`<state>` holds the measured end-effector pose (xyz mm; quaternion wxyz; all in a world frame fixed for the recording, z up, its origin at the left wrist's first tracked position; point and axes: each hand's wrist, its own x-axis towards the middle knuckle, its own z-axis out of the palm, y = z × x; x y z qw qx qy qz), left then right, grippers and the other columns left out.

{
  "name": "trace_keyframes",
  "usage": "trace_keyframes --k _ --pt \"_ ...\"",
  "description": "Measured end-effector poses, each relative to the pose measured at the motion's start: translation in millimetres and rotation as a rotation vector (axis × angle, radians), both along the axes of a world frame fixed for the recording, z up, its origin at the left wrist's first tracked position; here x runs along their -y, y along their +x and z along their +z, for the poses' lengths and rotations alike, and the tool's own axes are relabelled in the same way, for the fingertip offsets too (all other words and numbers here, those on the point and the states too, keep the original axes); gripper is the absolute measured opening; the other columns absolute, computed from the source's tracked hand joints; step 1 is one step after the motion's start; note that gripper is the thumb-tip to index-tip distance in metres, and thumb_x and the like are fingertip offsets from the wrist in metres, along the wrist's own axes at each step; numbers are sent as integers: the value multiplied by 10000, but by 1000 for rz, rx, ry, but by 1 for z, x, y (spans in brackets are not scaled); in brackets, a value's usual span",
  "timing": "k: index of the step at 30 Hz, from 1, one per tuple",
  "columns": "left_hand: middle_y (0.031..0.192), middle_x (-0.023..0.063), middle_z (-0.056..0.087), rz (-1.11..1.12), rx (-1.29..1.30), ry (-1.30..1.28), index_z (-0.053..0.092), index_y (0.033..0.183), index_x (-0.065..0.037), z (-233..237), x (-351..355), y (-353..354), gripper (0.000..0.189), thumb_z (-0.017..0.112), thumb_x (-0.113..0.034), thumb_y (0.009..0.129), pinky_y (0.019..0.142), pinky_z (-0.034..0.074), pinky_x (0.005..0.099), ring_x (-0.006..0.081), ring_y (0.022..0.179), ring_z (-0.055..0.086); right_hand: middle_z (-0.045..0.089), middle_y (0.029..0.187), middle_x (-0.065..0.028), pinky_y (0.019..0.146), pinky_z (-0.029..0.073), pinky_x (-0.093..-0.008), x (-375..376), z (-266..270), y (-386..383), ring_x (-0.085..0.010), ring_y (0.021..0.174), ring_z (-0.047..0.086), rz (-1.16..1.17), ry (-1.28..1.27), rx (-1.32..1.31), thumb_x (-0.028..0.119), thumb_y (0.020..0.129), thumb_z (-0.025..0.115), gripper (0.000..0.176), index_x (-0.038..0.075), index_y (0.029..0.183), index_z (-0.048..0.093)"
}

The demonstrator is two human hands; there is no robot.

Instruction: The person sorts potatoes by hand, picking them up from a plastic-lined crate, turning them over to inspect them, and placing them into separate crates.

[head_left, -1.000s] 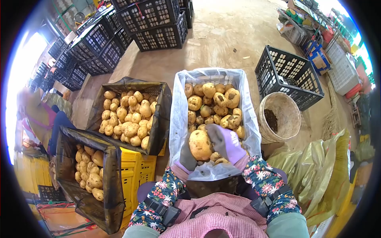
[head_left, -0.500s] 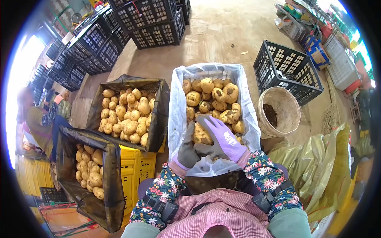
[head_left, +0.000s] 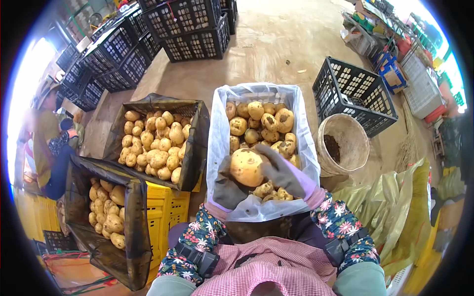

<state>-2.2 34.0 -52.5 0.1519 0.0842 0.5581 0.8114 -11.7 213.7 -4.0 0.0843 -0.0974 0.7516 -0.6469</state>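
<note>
A large potato (head_left: 246,166) with dark spots is held between my two gloved hands, above the near part of a crate lined with white plastic (head_left: 214,123). My left hand (head_left: 230,185) wraps its left side, and my right hand (head_left: 282,171) grips its right side with the fingers. Both gloves are grey and purple. Below and beyond the held potato, soil-marked potatoes (head_left: 270,122) lie in the lined crate.
Two dark-lined crates of potatoes (head_left: 160,140) (head_left: 106,209) stand at left, by a yellow crate (head_left: 165,207). A bucket (head_left: 355,143) and a black crate (head_left: 353,93) are at right. Someone sits (head_left: 47,143) at far left.
The large potato has been lifted and turned between my hands, showing more of its surface. The seated person at far left has shifted posture.
</note>
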Motion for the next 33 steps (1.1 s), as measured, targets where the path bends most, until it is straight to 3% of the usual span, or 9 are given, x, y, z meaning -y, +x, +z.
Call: trace_keyframes --k 3,4,7,13,15,17,19,24,33 --pt "1322 134 508 101 -81 92 440 1320 -74 -13 -10 5 536 362 -481 980 1040 393 454 274 1209 508 563 1217 -154 970 418 -342 1 3 6 -208 1122 544 78 99 -88 295 846 677 605 -4 1315 437" --pt "1284 130 530 19 419 789 455 1299 -62 -15 -10 -1 520 391 -470 984 1011 427 418 263 1177 526 560 1219 -159 974 418 -341 2 -6 5 -211 1130 541 74 194 -195 285 840 681 615 -10 1320 435" --pt "1273 133 538 255 225 215 464 1291 -57 -39 -9 6 547 427 -494 964 1013 426 408 270 1159 535 550 1240 -175 983 419 -338 9 -20 3 -224 1152 535 77 262 -342 274 821 695 650 -18 1336 427" --pt "1261 120 532 60 423 642 433 1320 -87 -1 -14 9 584 475 -523 933 1017 421 450 271 1178 519 579 1202 -180 966 428 -316 16 -11 7 -201 1134 541 -5 54 11 325 854 678 691 -23 1373 383" --pt "1289 119 504 217 -3 -55 380 1362 -94 -1 -18 13 600 441 -523 946 1006 440 428 260 1194 509 607 1157 -148 920 454 -296 14 -15 9 -177 1057 571 -33 14 97 305 890 638 604 -32 1345 426" --pt "1318 132 468 48 379 503 351 1384 -93 -2 -9 11 556 379 -477 982 996 448 381 251 1204 496 561 1219 -110 916 452 -265 5 -28 -1 -137 1083 533 -94 -192 378 265 937 591 523 -59 1321 446" --pt "1324 150 440 234 -276 -375 363 1369 -53 -16 -11 20 503 313 -403 1011 998 435 340 255 1193 493 586 1175 -89 882 464 -253 9 -38 -1 -114 1038 546 -104 -281 365 224 964 539 437 -57 1293 483" --pt "1236 126 478 315 -635 -703 418 1297 16 -16 -2 6 456 220 -301 1036 967 412 334 217 1094 516 642 1061 -179 803 497 -327 26 -13 8 -250 915 636 -100 218 -60 281 916 584 450 0 1258 502" --pt "1225 132 548 150 146 18 429 1299 -15 -1 -6 8 566 210 -456 1021 927 490 326 209 1101 581 645 940 -106 757 475 -278 24 -24 -2 -127 847 575 -125 266 -262 237 946 540 332 -44 1120 581"
